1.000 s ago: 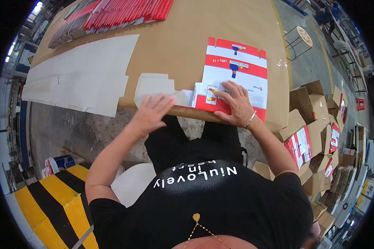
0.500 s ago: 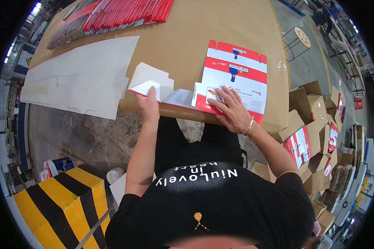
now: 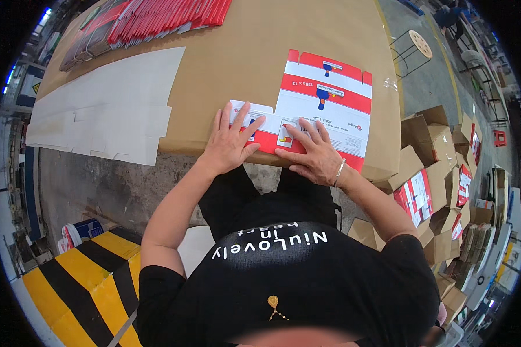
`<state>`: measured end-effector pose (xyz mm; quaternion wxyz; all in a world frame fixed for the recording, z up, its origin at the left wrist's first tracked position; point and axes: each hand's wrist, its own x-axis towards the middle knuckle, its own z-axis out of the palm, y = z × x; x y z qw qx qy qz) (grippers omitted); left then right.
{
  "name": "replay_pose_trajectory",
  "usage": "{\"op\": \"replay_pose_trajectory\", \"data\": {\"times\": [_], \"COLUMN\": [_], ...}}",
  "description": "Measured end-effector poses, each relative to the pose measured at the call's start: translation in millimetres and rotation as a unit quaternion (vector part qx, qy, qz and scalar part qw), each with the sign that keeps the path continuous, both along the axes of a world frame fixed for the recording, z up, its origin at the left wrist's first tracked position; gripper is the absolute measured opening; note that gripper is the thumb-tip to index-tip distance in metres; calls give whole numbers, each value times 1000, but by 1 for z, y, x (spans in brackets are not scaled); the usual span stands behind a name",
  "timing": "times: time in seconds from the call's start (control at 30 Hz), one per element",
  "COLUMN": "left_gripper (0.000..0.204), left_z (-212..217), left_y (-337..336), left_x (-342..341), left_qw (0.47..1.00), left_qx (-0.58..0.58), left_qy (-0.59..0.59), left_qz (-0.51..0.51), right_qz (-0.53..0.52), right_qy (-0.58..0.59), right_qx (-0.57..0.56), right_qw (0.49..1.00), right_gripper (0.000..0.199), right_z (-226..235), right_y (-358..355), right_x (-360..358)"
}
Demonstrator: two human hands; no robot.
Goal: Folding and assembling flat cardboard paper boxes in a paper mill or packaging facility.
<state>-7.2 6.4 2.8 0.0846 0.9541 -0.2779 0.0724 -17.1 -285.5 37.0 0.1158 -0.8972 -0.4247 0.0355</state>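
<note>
A red and white printed flat carton (image 3: 330,87) lies at the table's near edge. Its narrower left part is folded over, printed side up. My left hand (image 3: 226,141) lies spread on that folded part, fingers pointing away from me, holding nothing. My right hand (image 3: 318,156) rests flat on the wide part beside the fold, its fingers apart and also without a grip. Both palms partly cover the carton's near edge. Further left, a blank white cardboard sheet (image 3: 110,110) with cut edges lies on the table.
Brown board covers the table (image 3: 237,58). At the far left stands a row of red folded cartons (image 3: 168,20). Open brown boxes (image 3: 422,139) crowd the floor at right, below a round stool (image 3: 420,43). A yellow and black striped block (image 3: 81,283) sits at lower left.
My left hand has turned the carton's left flap over to the right and now lies flat on it, where it earlier held the raised flap. The right hand stays on the carton.
</note>
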Motion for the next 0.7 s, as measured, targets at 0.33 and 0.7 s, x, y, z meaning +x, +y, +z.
{"op": "replay_pose_trajectory", "data": {"times": [0.33, 0.7], "left_gripper": [64, 58], "left_z": [11, 21], "left_y": [-11, -66], "left_x": [-5, 15], "left_qw": [999, 969], "left_qx": [-5, -13], "left_qy": [40, 127], "left_qz": [32, 211], "right_qz": [-66, -48], "right_qy": [-18, -17], "right_qx": [0, 0], "right_qw": [998, 999], "right_gripper": [58, 63], "right_z": [-14, -9], "right_y": [8, 4], "right_x": [-3, 0]}}
